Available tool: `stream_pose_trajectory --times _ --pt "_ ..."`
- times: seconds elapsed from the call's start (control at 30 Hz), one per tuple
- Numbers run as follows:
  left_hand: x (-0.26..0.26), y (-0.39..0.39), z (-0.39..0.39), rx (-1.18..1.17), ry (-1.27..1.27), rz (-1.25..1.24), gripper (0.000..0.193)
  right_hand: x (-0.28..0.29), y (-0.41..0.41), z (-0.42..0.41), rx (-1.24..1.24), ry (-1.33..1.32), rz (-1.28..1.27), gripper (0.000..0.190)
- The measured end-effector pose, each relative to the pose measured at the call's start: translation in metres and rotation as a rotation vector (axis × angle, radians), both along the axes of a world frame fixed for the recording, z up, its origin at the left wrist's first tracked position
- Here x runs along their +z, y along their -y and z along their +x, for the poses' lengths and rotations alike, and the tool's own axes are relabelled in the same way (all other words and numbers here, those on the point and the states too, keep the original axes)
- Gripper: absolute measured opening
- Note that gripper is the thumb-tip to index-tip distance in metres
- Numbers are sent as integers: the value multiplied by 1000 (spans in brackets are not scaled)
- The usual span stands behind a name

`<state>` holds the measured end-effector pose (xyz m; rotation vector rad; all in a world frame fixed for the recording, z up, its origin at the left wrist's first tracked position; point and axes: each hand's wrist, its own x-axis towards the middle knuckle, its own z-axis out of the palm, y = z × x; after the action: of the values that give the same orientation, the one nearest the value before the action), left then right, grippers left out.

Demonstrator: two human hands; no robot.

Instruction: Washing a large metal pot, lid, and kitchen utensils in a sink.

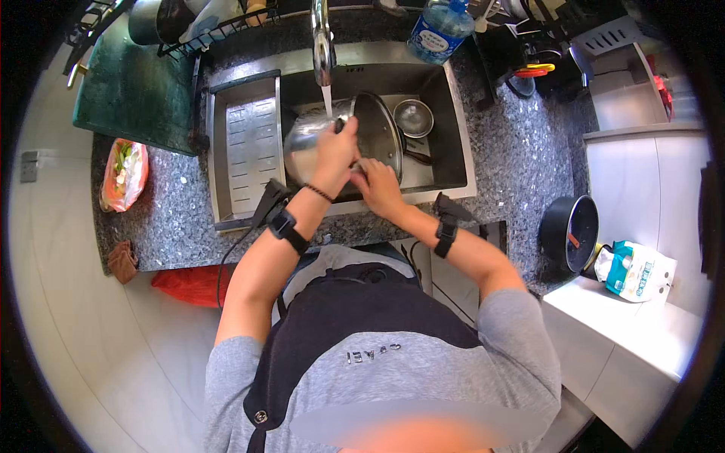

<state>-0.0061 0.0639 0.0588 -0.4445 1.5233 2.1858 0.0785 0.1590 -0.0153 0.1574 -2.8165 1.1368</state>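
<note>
Inside the sink (464,164), my left hand (338,148) is closed around a short black handle (339,125) on a shiny rounded piece of steel cookware (306,139). Water from the faucet (323,56) runs onto that cookware, which is blurred and partly covered by my hand. My right hand (382,184) has its fingers curled by my left thumb; what they grip is hidden. Just beyond my right fingers, a round dark pan or lid (376,136) with a metal rim stands tilted. A dark handle (419,156) shows at its right, beside a small metal bowl (413,118).
A slotted steel tray (249,147) covers the sink's left side. Left of it are a green board (139,85) and a plastic-wrapped tray of food (126,175). A blue-capped bottle (439,34) stands behind the sink. To the right is a black pot (569,232) beside a white-and-teal package (637,272).
</note>
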Motion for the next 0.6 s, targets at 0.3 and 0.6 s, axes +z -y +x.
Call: stream_pose_trajectory --times 0.3,0.6 --pt "52 -59 10 -372 -419 -155 21 -9 -55 -32 -412 -57 -778 32" --pt "23 82 36 95 -366 -241 25 -29 -105 -34 -558 444 -1567 56"
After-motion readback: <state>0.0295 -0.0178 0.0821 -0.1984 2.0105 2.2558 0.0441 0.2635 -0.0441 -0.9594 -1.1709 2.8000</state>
